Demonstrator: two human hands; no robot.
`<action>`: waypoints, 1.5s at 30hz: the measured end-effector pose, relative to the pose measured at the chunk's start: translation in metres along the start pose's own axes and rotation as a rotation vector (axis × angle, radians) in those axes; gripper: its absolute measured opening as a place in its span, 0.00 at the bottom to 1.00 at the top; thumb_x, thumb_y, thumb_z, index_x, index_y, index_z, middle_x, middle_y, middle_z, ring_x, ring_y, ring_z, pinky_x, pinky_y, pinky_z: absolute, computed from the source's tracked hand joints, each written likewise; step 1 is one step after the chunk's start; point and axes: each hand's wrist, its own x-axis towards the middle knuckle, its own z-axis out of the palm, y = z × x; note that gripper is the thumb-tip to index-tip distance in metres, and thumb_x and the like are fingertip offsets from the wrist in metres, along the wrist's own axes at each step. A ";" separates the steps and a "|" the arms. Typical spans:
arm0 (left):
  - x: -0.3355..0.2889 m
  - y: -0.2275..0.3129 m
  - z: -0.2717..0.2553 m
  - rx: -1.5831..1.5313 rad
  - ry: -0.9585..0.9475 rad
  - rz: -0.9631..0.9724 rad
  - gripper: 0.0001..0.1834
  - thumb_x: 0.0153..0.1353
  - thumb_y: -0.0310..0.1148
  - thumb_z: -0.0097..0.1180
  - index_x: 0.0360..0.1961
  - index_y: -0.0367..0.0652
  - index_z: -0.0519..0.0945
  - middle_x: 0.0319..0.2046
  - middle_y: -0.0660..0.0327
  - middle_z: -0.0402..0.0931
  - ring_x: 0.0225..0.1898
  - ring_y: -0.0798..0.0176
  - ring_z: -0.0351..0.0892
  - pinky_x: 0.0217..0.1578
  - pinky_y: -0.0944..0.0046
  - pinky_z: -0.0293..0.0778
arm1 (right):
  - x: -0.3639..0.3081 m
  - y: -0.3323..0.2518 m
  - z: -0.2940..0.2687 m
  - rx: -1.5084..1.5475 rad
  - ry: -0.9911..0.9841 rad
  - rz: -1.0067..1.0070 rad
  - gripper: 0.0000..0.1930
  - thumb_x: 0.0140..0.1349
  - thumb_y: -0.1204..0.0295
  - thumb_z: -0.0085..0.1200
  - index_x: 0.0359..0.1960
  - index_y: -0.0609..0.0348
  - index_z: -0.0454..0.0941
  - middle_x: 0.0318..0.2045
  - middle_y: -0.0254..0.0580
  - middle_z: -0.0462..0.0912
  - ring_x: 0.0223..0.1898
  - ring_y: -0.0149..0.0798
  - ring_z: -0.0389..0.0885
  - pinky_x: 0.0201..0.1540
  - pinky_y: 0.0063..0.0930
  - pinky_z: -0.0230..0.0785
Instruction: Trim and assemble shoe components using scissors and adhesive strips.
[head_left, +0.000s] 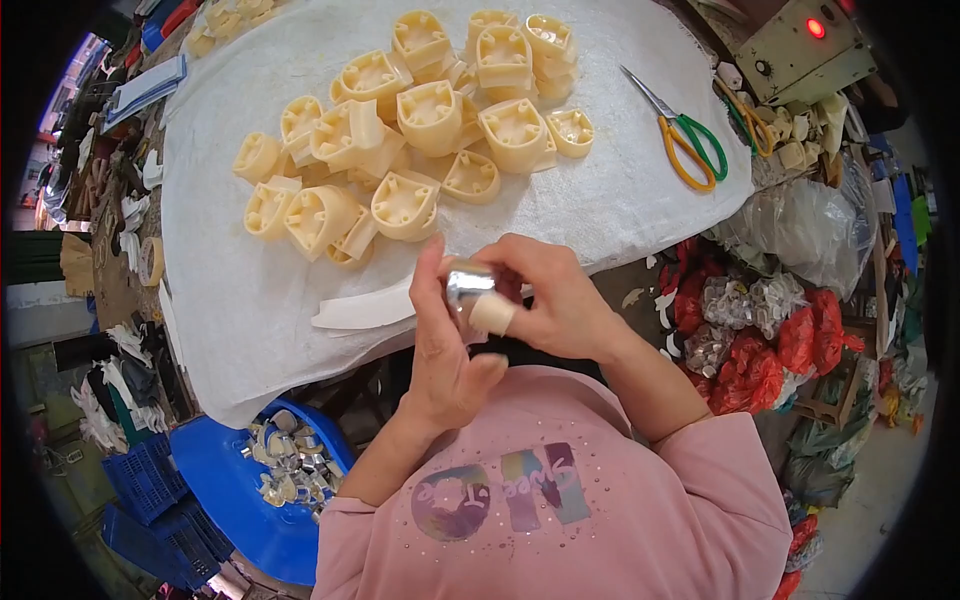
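Observation:
Just off the near edge of the cloth-covered table [230,320], a shiny silver shoe heel [470,280] with a cream patch low on its side is held between my hands. My left hand [435,350] has its fingers along the heel's left side, its thumb standing away from it. From the right, my right hand [565,305] closes around the heel, thumb near the cream patch. Several cream plastic shoe heels [430,110], D-shaped with pegs inside, are heaped beyond my hands. A white curved strip [365,307] lies left of my fingers.
Scissors [683,140] with orange and green handles lie at the table's right. A blue tub [215,470] with silver pieces stands at lower left. Red plastic bags [750,370] and clear bags sit at right. A metal box [805,50] with a red light is at far right.

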 end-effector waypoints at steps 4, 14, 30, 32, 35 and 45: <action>0.001 0.003 0.000 0.050 0.088 -0.140 0.46 0.55 0.48 0.62 0.64 0.34 0.51 0.49 0.51 0.66 0.52 0.59 0.69 0.54 0.60 0.66 | 0.005 0.029 0.024 0.512 0.458 -0.418 0.17 0.57 0.69 0.57 0.47 0.61 0.73 0.31 0.39 0.75 0.33 0.36 0.77 0.36 0.28 0.70; 0.009 0.024 -0.015 0.757 0.051 0.147 0.31 0.36 0.20 0.63 0.48 0.38 0.73 0.47 0.54 0.70 0.47 0.60 0.74 0.44 0.64 0.74 | 0.013 0.025 -0.013 0.792 0.032 -0.104 0.09 0.63 0.67 0.49 0.30 0.61 0.73 0.28 0.31 0.77 0.29 0.24 0.75 0.31 0.22 0.69; 0.007 0.010 0.000 0.636 0.128 0.222 0.32 0.31 0.22 0.69 0.41 0.37 0.67 0.32 0.56 0.65 0.31 0.60 0.71 0.30 0.65 0.70 | -0.001 0.043 0.010 1.017 0.068 -0.184 0.14 0.66 0.62 0.47 0.42 0.58 0.78 0.36 0.32 0.79 0.36 0.27 0.76 0.38 0.24 0.69; 0.006 0.010 0.002 0.665 0.120 0.215 0.32 0.33 0.22 0.69 0.42 0.37 0.66 0.34 0.57 0.63 0.33 0.64 0.70 0.33 0.68 0.70 | -0.002 0.035 0.013 0.955 0.133 -0.228 0.15 0.67 0.61 0.46 0.44 0.59 0.77 0.36 0.33 0.79 0.36 0.26 0.75 0.38 0.23 0.68; 0.008 0.009 0.013 0.774 0.212 0.299 0.33 0.29 0.21 0.69 0.41 0.35 0.67 0.30 0.52 0.66 0.30 0.52 0.69 0.29 0.59 0.69 | 0.001 0.032 0.021 0.671 0.307 -0.279 0.17 0.68 0.59 0.45 0.45 0.60 0.76 0.34 0.33 0.78 0.35 0.26 0.74 0.39 0.23 0.68; 0.008 0.002 0.011 0.818 0.334 0.277 0.33 0.30 0.23 0.70 0.41 0.35 0.67 0.30 0.50 0.65 0.31 0.51 0.68 0.30 0.57 0.68 | 0.004 0.024 0.041 1.259 0.277 -0.204 0.18 0.69 0.64 0.39 0.55 0.59 0.69 0.44 0.37 0.77 0.42 0.31 0.75 0.41 0.24 0.68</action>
